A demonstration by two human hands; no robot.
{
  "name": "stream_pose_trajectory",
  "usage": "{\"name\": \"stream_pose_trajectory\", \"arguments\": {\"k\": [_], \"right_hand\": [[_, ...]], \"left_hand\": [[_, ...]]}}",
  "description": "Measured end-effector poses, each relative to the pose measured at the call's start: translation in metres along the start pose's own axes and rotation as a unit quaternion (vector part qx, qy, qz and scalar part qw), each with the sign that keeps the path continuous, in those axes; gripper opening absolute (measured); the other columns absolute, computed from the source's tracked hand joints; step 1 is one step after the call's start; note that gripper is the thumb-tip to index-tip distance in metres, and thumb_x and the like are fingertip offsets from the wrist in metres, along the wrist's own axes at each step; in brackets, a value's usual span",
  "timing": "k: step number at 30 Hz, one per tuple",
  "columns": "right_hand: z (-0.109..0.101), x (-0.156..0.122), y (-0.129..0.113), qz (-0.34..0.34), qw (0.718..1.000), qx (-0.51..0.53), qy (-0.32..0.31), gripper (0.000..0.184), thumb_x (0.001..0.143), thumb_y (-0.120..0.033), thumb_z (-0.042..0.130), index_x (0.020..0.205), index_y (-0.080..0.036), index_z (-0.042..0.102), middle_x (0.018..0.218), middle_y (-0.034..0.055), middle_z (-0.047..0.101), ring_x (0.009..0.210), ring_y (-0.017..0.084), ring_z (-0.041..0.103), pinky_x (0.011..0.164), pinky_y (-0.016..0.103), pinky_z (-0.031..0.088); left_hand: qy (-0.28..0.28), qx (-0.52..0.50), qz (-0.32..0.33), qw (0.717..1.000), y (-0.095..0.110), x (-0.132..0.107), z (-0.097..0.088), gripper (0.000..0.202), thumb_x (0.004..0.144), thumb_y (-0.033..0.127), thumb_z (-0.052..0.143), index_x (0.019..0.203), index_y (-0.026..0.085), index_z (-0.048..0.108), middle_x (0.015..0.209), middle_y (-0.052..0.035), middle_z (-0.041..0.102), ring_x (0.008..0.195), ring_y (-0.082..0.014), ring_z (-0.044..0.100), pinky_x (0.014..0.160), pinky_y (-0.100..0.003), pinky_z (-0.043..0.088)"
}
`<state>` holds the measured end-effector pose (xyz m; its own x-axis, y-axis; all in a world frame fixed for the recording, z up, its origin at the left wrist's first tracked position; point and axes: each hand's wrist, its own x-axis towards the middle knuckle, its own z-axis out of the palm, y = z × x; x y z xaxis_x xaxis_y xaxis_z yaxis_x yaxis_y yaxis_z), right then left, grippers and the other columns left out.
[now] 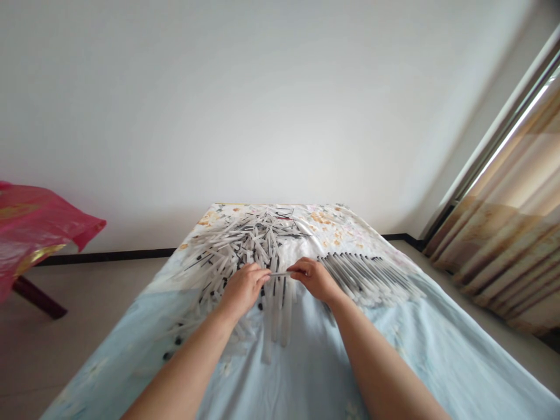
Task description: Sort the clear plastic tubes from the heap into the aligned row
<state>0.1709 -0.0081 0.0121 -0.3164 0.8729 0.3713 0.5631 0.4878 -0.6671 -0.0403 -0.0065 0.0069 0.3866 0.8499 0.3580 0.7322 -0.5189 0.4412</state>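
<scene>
— Between the two hands, first item?
— One slender grey tube (pixel 280 273), held level above the bed of cloth. Left hand (pixel 247 286): fingers pinched on its left end. Right hand (pixel 312 279): fingers pinched on its right end.

— Stock nearest the hands?
— Jumbled heap (pixel 258 236) of pale tubes with dark parts, beyond and beside the left hand, lying at all angles. Ordered row (pixel 370 277) of like tubes, just beside the right hand, laid slantwise side by side. Several loose tubes (pixel 275 326), lying lengthwise between the forearms.

— Surface and room?
— Cloth (pixel 315 361), pale blue nearer, white with orange-yellow flowers at the far end, lightly creased. Wall (pixel 280 116), plain white. Skirting (pixel 114 255), dark. Floor (pixel 109 332), greyish. Curtain (pixel 511 245), beige and brown, at right. Red plastic sheet (pixel 39 216), at left, above a dark leg (pixel 41 298).

— Writing or marks?
— Yellowish patches on the red plastic sheet; whether they are lettering, cannot tell.
</scene>
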Motion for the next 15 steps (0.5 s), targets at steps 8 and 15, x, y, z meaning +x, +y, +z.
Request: {"name": "stream_pose_trajectory", "arguments": {"k": [8, 15], "right_hand": [[-0.0028, -0.0008, -0.0044, -0.031, 0.999, 0.004, 0.004, 0.016, 0.078, -0.020, 0.054, 0.088, -0.018, 0.066, 0.081, 0.0033, 0.061, 0.074, 0.012, 0.057, 0.072, 0.022, 0.043], [-0.0066, -0.0001, -0.0072, -0.028, 1.000, 0.002, 0.009, 0.017, 0.078, -0.020, 0.054, 0.089, -0.019, 0.066, 0.082, 0.0036, 0.061, 0.075, 0.013, 0.057, 0.073, 0.023, 0.043]], "left_hand": [[-0.072, -0.080, -0.053, 0.993, -0.0052, 0.0017, 0.0018, 0.032, 0.081, 0.037, 0.039, 0.094, 0.021, 0.064, 0.092, -0.0036, 0.064, 0.085, -0.0172, 0.056, 0.076, -0.025, 0.040], [-0.014, -0.009, -0.017, 1.000, 0.0007, 0.0002, 0.0000, 0.032, 0.083, 0.036, 0.037, 0.097, 0.023, 0.062, 0.089, -0.0034, 0.061, 0.082, -0.0153, 0.056, 0.071, -0.024, 0.041]]}}
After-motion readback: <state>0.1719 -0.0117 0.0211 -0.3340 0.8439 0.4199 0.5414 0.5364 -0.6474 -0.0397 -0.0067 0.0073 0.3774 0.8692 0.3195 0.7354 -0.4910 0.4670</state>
